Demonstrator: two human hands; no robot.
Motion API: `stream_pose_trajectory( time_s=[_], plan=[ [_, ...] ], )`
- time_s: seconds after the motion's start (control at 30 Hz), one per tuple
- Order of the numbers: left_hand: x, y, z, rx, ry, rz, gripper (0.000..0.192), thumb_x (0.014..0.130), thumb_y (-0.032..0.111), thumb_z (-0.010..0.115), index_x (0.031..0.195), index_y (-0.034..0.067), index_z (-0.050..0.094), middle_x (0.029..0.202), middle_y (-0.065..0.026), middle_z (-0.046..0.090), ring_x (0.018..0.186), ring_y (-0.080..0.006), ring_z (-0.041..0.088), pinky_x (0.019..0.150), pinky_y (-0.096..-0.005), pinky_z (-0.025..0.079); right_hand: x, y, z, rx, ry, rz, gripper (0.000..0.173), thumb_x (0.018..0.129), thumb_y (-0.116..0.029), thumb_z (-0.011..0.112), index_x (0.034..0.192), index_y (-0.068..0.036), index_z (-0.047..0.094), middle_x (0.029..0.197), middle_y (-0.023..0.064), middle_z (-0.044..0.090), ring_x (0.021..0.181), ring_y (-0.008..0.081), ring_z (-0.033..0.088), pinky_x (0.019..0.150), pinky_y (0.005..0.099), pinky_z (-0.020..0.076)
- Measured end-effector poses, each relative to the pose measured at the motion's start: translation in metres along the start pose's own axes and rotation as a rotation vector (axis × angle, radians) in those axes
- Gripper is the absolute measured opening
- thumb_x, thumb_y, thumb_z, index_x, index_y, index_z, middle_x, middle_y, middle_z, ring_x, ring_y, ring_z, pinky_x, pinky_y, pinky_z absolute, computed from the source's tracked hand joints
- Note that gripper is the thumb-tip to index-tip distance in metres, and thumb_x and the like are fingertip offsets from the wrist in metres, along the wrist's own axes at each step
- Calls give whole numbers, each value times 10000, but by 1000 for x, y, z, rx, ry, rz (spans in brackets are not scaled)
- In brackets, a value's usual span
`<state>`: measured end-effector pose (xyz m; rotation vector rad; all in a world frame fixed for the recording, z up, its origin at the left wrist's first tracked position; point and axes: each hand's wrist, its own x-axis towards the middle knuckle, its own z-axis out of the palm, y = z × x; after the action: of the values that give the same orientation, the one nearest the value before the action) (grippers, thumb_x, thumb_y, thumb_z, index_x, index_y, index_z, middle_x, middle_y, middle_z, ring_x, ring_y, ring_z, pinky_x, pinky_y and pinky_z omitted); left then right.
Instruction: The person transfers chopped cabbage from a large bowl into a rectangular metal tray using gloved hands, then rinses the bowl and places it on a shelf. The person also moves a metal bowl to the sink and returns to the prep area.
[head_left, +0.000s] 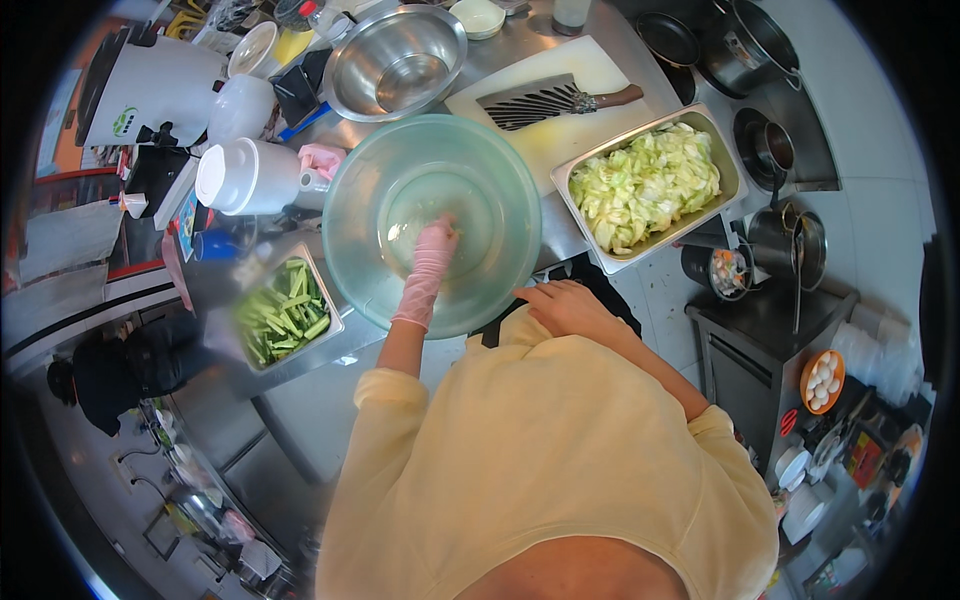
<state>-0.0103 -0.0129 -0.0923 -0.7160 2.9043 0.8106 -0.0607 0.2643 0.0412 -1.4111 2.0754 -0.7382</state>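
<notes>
A large translucent green plastic basin (345, 247) stands before me, with a shiny wet-looking bottom. My left hand (435, 247), in a pink glove, reaches down inside it. Its fingers look curled and blurred, so whether they hold anything is unclear. Bare and holding nothing, my right hand (562, 306) lies at my waist, its fingertips by the basin's near right rim. To the right, a steel pan (645, 253) is filled with chopped cabbage (645, 184). Cut green vegetable sticks (292, 311), apparently cucumber, lie in another steel pan (335, 322) to the left.
Behind the basin are a steel bowl (345, 67) and a white cutting board (517, 154) bearing a cleaver (532, 105). White tubs (262, 176) crowd the left. Pots (750, 45) and a steel cabinet (739, 375) stand right. Another person (112, 375) is at far left.
</notes>
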Motion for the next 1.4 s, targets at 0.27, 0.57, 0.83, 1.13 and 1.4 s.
stream_pose_trajectory(
  time_s=[0.27,0.57,0.83,1.13,1.4],
  plan=[
    [6,-12,16,128,-63,113,134,816,171,600,896,75,649,843,-196,659,769,-367,647,703,-447,515,-4,1,1,-10,37,13,383,843,-128,631,1209,-92,527,969,107,648,932,302,625,816,423,491],
    [32,-31,-41,-247,334,-225,66,795,84,619,773,28,647,722,-165,651,655,-316,634,660,-411,503,-7,2,1,0,40,19,368,849,-137,628,1201,-84,535,999,115,646,944,310,622,836,425,489],
    [49,-36,-22,-60,158,-252,106,790,128,639,848,45,671,782,-139,680,723,-296,655,699,-380,511,-8,-1,-3,-3,57,36,352,845,-137,631,1183,-80,551,1001,113,649,946,305,624,840,427,489],
    [44,-25,-31,-259,228,-284,112,787,157,656,817,56,692,750,-151,672,685,-298,655,674,-376,519,-7,1,-2,-15,60,41,356,836,-135,640,1177,-84,554,992,108,652,930,303,628,827,426,494],
    [55,-29,-9,-161,129,-161,103,795,144,654,848,65,694,775,-132,679,699,-254,659,670,-345,511,-4,2,-2,-26,58,25,360,832,-133,641,1179,-90,552,982,104,655,914,296,632,812,421,499]
  ],
)
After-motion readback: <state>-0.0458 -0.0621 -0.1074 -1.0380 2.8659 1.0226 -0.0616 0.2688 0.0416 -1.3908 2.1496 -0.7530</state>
